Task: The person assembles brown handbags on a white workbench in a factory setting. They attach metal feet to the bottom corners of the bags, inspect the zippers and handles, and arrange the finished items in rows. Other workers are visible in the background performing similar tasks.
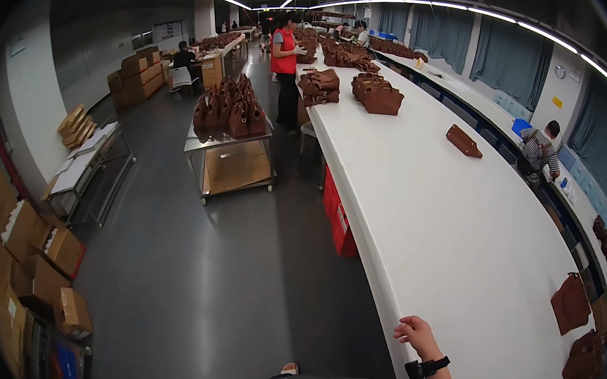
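**Right hand point(418, 336) over worktop's point(418, 224) left edge**

Its grip is fairly wide, loosely curled. 1 brown bag point(571, 305) lies at the worktop's right edge; clustered brown bags point(377, 96) stand on its far part.

No readable text, yellow wall sign point(557, 102) illegible

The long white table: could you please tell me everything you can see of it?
The long white table runs from the foreground toward the back of the room. Its top looks smooth, with a thick, rounded-looking left edge. Brown bags crowd its far part, a single brown item lies nearer, and more brown bags sit along its near right side. Red crates show below its left edge. The right hand is over the top near that edge; contact is unclear.
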{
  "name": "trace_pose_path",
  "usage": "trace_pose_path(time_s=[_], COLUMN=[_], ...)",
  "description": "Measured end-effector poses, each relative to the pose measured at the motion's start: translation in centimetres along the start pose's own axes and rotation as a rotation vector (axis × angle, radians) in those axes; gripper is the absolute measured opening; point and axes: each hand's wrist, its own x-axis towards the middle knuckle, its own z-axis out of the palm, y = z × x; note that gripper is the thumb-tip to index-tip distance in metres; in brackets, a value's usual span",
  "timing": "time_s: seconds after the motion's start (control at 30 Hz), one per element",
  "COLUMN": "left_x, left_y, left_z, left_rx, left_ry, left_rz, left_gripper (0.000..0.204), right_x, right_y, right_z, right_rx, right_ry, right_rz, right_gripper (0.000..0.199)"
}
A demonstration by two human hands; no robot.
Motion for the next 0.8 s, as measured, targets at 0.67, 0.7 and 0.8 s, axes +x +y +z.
trace_pose_path(time_s=[0.67, 0.7, 0.8], left_x=[17.9, 18.7, 22.2], left_y=[55.6, 55.6, 57.2], left_z=[-26.6, -28.2, -33.3], left_rx=[0.176, 0.109, 0.091], left_ry=[0.046, 0.046, 0.007], left_rz=[0.314, 0.263, 0.082], left_gripper=[0.032, 0.032, 0.03], right_x=[54.4, 57.6, 66.1], right_y=[-24.1, -25.2, -28.7], right_z=[5.6, 6.3, 8.8], right_rx=[-0.167, -0.177, -0.259], right_ry=[-0.021, -0.064, -0.147], right_rz=[-0.051, -0.042, -0.02], right_gripper=[0.023, 0.023, 0.024])
